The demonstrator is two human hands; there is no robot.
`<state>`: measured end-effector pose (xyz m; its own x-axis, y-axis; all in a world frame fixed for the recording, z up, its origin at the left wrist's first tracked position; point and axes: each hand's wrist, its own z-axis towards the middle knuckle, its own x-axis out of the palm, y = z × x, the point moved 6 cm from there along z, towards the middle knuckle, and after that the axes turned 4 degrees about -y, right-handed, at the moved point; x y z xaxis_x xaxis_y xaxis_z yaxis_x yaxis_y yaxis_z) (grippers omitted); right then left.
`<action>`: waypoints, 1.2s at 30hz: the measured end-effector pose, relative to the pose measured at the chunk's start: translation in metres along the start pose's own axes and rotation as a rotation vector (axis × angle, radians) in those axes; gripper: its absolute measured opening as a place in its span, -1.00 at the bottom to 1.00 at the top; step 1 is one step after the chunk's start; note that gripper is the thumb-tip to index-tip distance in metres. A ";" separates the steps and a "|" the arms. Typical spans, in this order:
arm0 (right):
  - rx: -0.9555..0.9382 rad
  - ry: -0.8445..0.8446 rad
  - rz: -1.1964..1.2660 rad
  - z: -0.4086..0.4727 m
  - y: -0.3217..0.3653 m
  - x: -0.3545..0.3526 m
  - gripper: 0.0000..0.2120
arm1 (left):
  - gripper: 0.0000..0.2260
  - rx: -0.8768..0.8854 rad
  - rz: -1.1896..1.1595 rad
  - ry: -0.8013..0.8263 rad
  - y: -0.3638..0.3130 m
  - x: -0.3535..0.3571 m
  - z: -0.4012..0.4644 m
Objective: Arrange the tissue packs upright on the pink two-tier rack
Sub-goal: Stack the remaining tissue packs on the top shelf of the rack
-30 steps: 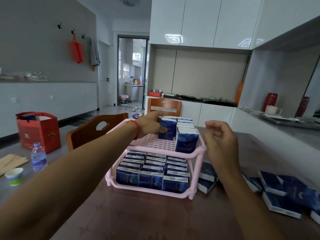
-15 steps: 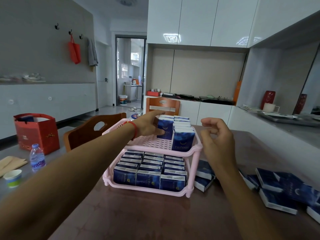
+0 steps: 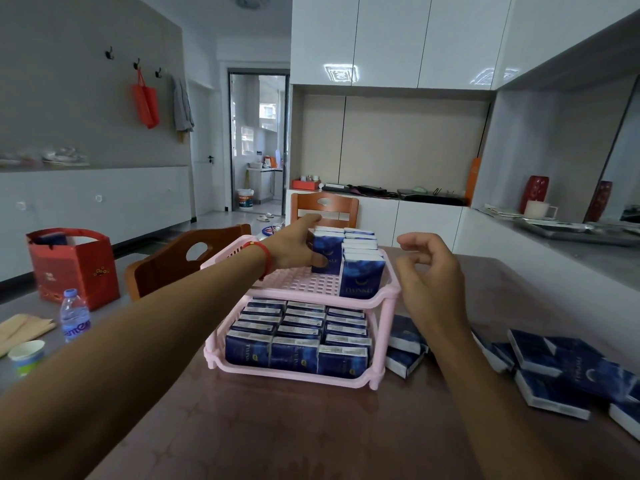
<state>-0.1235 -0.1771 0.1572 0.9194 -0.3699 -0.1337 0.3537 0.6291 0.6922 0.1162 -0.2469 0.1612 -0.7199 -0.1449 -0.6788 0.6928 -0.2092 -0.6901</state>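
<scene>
Grey side counter at left holds a paper cup (image 3: 26,356), water bottle (image 3: 73,315) and red gift bag (image 3: 74,266). On the brown table (image 3: 277,427), the pink rack (image 3: 377,367) — left hand (image 3: 294,249) grips an upright tissue pack (image 3: 327,256) on top; right hand (image 3: 431,275) hovers loosely curled, empty — loose packs (image 3: 554,375) lie beside.

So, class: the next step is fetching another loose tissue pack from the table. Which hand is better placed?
The right hand: it holds nothing and hovers above the loose packs lying right of the rack. The left hand grips an upright pack.
</scene>
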 end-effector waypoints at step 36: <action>0.329 0.219 -1.269 -0.063 -0.187 -0.251 -0.61 | -0.67 0.581 -0.031 0.059 -0.146 0.304 -0.136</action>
<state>-0.4097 -0.1582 0.0166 0.0044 -0.4369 -0.8995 0.9520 -0.2734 0.1375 -0.1977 -0.1286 0.0218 -0.7247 -0.0797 -0.6845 0.5227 -0.7109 -0.4706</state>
